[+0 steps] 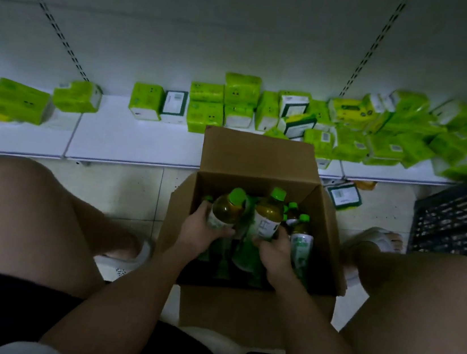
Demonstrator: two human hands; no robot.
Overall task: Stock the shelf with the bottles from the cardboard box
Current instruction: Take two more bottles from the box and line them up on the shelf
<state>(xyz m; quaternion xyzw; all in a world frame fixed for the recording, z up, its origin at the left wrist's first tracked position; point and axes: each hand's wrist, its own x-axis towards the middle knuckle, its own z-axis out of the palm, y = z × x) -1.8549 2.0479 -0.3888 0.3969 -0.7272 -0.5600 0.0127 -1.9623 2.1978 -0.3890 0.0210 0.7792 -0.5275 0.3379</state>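
An open cardboard box [258,159] stands on the floor between my knees, holding several green-capped bottles of amber drink. My left hand [200,230] grips one bottle [228,207] by its lower body inside the box. My right hand [274,249] grips a second bottle [270,213] the same way, just to the right. Another labelled bottle [302,242] stands by my right hand. Beyond the box runs the low white shelf [130,142].
Green tissue packs [205,108] crowd the shelf's back and right part. One pack [344,195] lies on the tiled floor right of the box. A black plastic crate [458,221] stands at the right. My knees and sandalled feet flank the box.
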